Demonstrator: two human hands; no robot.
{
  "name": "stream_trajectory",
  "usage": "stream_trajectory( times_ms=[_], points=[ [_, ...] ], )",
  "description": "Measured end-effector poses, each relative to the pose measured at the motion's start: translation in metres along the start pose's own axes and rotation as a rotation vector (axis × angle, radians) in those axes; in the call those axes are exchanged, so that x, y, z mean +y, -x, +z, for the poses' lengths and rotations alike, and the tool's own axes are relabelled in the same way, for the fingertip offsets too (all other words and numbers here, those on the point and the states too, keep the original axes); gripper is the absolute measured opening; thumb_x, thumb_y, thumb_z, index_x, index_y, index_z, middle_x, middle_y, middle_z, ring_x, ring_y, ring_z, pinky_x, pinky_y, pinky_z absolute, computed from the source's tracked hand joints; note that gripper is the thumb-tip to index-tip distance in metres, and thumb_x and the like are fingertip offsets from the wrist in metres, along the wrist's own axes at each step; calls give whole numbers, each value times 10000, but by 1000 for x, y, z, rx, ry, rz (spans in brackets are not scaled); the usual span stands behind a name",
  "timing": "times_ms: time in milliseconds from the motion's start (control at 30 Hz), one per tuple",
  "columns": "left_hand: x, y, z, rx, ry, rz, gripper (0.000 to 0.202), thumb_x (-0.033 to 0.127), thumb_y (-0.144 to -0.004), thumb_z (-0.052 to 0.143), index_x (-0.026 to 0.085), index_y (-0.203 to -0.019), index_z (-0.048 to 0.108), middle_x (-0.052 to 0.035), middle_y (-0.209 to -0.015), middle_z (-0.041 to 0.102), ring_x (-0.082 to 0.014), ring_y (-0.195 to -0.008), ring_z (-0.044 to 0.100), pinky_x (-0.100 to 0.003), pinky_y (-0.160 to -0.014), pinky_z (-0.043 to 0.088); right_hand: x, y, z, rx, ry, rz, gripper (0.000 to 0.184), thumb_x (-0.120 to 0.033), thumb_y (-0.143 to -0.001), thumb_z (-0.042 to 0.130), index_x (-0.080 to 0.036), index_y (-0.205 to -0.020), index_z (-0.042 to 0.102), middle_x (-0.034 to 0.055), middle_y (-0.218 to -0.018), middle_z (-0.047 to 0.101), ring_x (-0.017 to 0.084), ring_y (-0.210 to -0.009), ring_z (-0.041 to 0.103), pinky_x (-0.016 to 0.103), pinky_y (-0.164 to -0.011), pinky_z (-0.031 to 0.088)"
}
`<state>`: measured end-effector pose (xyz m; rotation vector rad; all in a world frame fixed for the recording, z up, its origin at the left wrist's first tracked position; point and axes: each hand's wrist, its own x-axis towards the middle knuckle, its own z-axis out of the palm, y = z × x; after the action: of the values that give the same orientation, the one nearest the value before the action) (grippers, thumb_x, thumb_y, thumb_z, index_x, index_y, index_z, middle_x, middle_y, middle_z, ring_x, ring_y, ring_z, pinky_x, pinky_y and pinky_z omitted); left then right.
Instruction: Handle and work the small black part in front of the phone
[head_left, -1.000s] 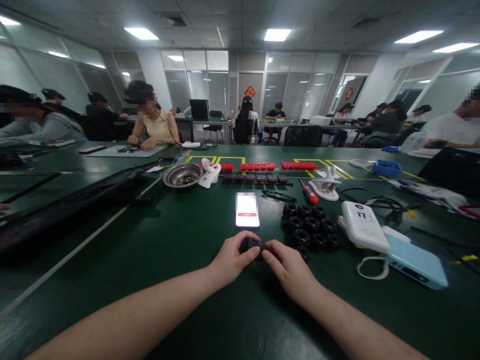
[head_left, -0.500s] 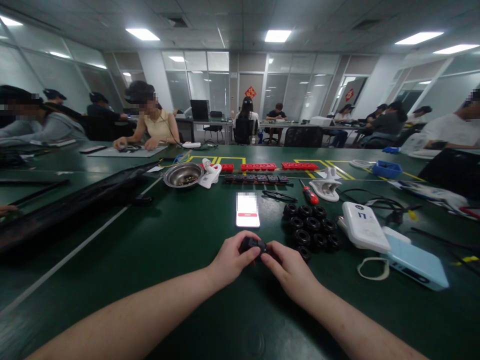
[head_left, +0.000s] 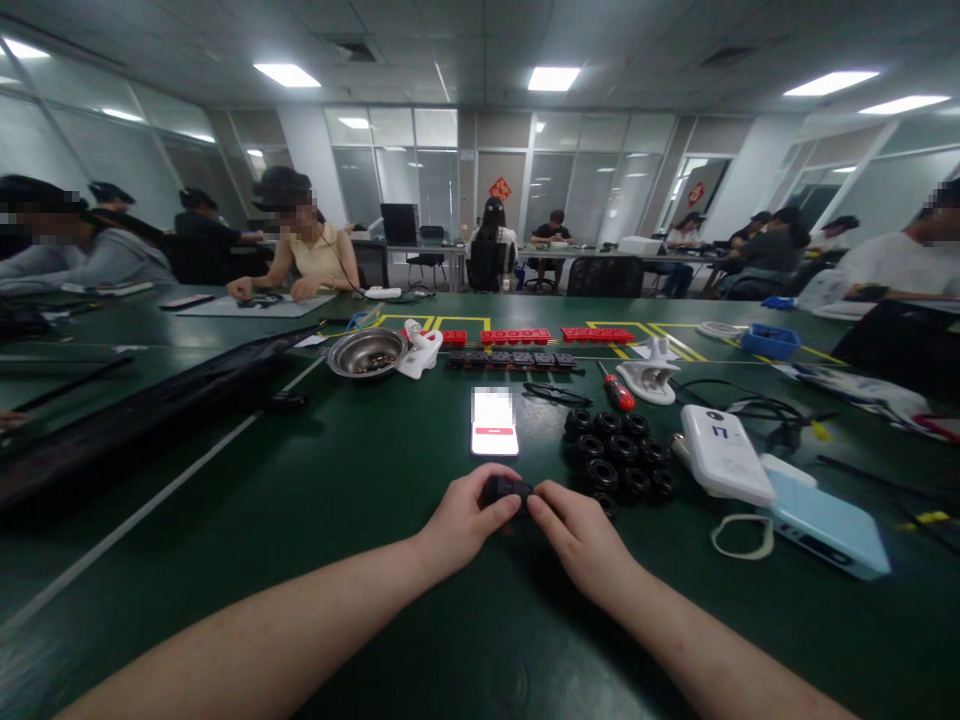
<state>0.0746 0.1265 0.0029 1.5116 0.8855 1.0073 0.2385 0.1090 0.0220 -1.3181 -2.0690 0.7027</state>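
Note:
Both my hands meet low over the green table (head_left: 337, 470). My left hand (head_left: 461, 520) curls its fingers round a small black round part (head_left: 504, 490). My right hand (head_left: 574, 535) pinches the same part from the right with thumb and fingertips. Just right of the hands lies a cluster of several black rings (head_left: 619, 450). A lit phone (head_left: 494, 421) lies flat just beyond the hands.
A metal bowl (head_left: 367, 352), white clips, red and black part strips (head_left: 517, 337), a red-handled screwdriver (head_left: 616, 387), a white device (head_left: 722, 452), a pale blue box (head_left: 825, 520) and cables lie on the table. A long black bag (head_left: 150, 405) lies left. Other people sit at tables behind.
The hands stay together on the black part, with only slight finger shifts. The view has tilted a little.

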Motion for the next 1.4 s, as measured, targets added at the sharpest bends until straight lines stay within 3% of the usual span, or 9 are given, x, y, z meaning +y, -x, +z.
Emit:
stream_trajectory(
  times_ms=[133, 267, 467, 567, 800, 1000, 1067, 1233, 1400],
  points=[
    [-6, -4, -1, -17, 112, -67, 345, 422, -738, 503, 143, -940, 492, -5, -727, 530, -108, -514, 532, -235, -474, 438, 1, -1, 3, 21, -18, 20, 150, -301, -792, 479, -181, -876, 510, -12, -647, 532, 132, -581, 504, 233, -528, 369],
    [-3, -4, -1, 13, 85, -59, 300, 400, -733, 520, 151, -899, 502, 3, -741, 513, -105, -540, 526, -229, -489, 439, -3, 1, 3, 35, -18, 32, 257, -297, -775, 498, -190, -1005, 458, -14, -649, 532, 136, -568, 508, 236, -520, 373],
    [1, -2, 0, -10, 24, -8, 301, 376, -715, 555, 167, -924, 500, -6, -803, 510, -114, -593, 533, -235, -520, 449, -2, 1, 1, -5, -18, 24, 240, -341, -851, 359, -182, -784, 526, 5, -674, 560, 140, -616, 519, 241, -542, 373],
    [-1, -3, -1, -22, 68, -38, 328, 403, -713, 544, 160, -926, 493, -5, -781, 512, -108, -552, 529, -237, -498, 444, -1, 0, 2, 9, -24, 24, 159, -299, -808, 450, -179, -880, 525, 3, -680, 558, 142, -616, 520, 243, -553, 384],
    [1, -3, -1, 21, 46, -21, 289, 379, -730, 531, 154, -910, 503, -7, -776, 510, -109, -573, 525, -229, -500, 443, -4, 1, 2, 8, -6, 49, 286, -314, -778, 501, -192, -1034, 458, -8, -673, 547, 141, -595, 521, 242, -541, 384],
    [0, -3, -2, 9, 43, -34, 322, 408, -725, 522, 155, -922, 495, -12, -786, 521, -108, -556, 530, -230, -497, 451, -2, -1, 2, -49, 4, 17, 214, -314, -843, 389, -177, -780, 540, 9, -686, 568, 139, -613, 521, 239, -546, 376],
    [0, -4, -3, -8, 69, -85, 332, 425, -736, 495, 152, -924, 494, -9, -765, 526, -106, -530, 531, -229, -481, 443, -1, -1, 3, -41, 9, 29, 140, -283, -807, 460, -178, -855, 540, 5, -679, 567, 140, -605, 520, 238, -545, 378],
    [1, -5, -3, 20, 73, -120, 296, 405, -728, 504, 147, -871, 510, 3, -712, 523, -105, -506, 523, -230, -467, 433, 0, 0, 4, -36, 42, 56, 245, -317, -783, 500, -191, -993, 501, -3, -660, 560, 142, -582, 520, 234, -522, 373],
    [2, -2, -1, 4, 13, -49, 286, 378, -725, 533, 158, -905, 509, -12, -798, 520, -110, -577, 531, -232, -506, 451, 1, -1, 1, -51, 37, 49, 211, -336, -837, 401, -185, -852, 547, 13, -689, 580, 146, -621, 533, 240, -551, 375]
  ],
)
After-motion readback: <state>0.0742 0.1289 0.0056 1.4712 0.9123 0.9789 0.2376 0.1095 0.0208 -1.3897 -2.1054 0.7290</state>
